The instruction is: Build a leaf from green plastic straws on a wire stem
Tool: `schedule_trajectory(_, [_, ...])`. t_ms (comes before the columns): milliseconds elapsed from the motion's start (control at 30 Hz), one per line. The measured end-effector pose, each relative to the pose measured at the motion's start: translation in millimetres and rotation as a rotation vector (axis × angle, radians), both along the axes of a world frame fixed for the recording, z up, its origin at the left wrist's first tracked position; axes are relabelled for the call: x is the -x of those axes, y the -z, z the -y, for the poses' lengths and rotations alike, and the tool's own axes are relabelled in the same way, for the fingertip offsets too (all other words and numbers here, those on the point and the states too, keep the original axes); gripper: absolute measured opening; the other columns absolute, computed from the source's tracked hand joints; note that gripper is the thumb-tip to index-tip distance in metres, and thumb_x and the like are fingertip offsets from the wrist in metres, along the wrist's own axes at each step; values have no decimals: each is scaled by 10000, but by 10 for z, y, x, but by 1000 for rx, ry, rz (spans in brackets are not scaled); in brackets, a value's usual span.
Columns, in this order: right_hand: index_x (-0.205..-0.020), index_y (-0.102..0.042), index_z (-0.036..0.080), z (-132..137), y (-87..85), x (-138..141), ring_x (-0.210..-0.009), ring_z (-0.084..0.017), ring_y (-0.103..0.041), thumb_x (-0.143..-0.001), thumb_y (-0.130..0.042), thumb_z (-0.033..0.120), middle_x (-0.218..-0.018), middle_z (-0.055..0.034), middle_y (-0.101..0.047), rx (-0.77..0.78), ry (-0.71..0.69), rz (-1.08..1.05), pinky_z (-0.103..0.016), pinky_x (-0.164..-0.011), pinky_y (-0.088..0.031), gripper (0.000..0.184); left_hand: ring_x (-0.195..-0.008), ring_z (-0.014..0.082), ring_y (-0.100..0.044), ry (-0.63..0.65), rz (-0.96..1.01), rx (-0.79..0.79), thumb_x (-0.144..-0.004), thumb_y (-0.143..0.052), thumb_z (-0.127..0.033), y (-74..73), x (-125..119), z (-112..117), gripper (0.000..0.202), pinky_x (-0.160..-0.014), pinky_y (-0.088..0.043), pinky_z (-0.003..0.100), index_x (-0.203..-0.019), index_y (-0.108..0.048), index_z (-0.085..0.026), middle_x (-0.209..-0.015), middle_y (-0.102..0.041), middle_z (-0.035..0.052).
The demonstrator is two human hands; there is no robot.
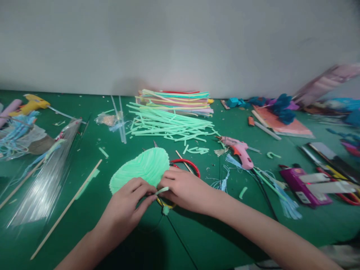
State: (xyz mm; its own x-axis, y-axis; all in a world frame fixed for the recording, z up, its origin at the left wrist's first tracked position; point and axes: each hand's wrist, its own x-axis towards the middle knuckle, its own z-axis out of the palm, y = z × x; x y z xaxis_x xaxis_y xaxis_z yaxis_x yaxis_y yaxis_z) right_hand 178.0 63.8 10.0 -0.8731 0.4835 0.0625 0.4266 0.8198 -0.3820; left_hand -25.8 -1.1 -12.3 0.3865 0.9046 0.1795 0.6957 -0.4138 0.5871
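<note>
Just below the frame's centre, the left hand (128,198) pinches a short green strip (162,190) between thumb and fingers. The right hand (187,187) curls beside it, its exact grip hidden. The ribbed green leaf shape (142,167) sits directly above both hands' fingertips, toward the left.

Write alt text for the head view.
A left hand and right hand meet at a pale green leaf shape, a short green strip between them. A pile of green strips and a pink glue gun lie on the green table.
</note>
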Motion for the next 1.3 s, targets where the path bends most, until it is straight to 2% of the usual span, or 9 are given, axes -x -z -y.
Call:
schedule_trajectory(67, [-900,-660,143,-19,4,-7,-878,-185,-562,-948,-550,212,-887,-64,-639,32,-14,-20,-293,-793,-419,138,-844,154,-613,53,-29,-35,-959,-502,-225,-1,30,-2,125,-768,-462,267,-995,-622,-230,-909,-634,10])
schedule_trajectory(200, [-862,-653,146,-31,8,-2,-826,-181,-539,-922,-571,176,-838,-51,-621,37,-13,-10,-293,-762,-416,106,-802,147,-622,64,-91,-99,-969,-448,-187,19,64,-20,194,-739,-473,263,-1005,-635,-227,-931,-623,21])
schedule_trajectory(300, [-884,-651,144,-32,-5,-2,-840,-189,-528,-884,-605,157,-848,-50,-620,59,-17,16,-304,-769,-411,48,-775,137,-626,65,-107,-99,-964,-468,-209,37,80,-45,182,-706,-476,247,-991,-646,-238,-950,-617,17])
schedule_trajectory(533, [-888,-668,145,-40,-52,-7,-809,-182,-524,-876,-593,147,-846,-49,-639,140,-10,17,-306,-752,-404,75,-810,136,-636,120,-119,-104,-982,-444,-249,4,105,-63,211,-746,-480,242,-1040,-647,-238,-962,-634,24])
schedule_trajectory(733, [-858,-677,147,-38,-71,15,-805,-176,-543,-896,-585,157,-823,-45,-640,129,-4,12,-292,-752,-400,100,-816,125,-634,96,-80,-54,-985,-438,-237,19,90,-63,201,-757,-467,234,-981,-640,-236,-953,-631,15])
schedule_trajectory(933, [-870,-679,131,-47,-84,40,-812,-176,-569,-902,-576,169,-833,-56,-646,117,-5,57,-278,-716,-400,114,-805,122,-623,0,-6,49,-950,-525,-277,32,76,-122,91,-728,-454,230,-942,-609,-245,-957,-591,2])
schedule_trajectory(1100, [-865,-674,144,-72,-105,31,-809,-174,-583,-907,-565,191,-842,-54,-655,115,-5,66,-274,-699,-409,126,-779,111,-623,11,10,72,-956,-506,-266,33,64,-115,140,-759,-453,236,-885,-626,-252,-959,-581,-5])
schedule_trajectory(1300, [-876,-686,153,-64,-98,-34,-861,-174,-600,-854,-608,133,-878,-52,-674,196,14,-2,-283,-797,-436,83,-820,118,-632,38,27,90,-960,-486,-240,2,77,-108,164,-751,-456,225,-928,-645,-265,-970,-605,-4])
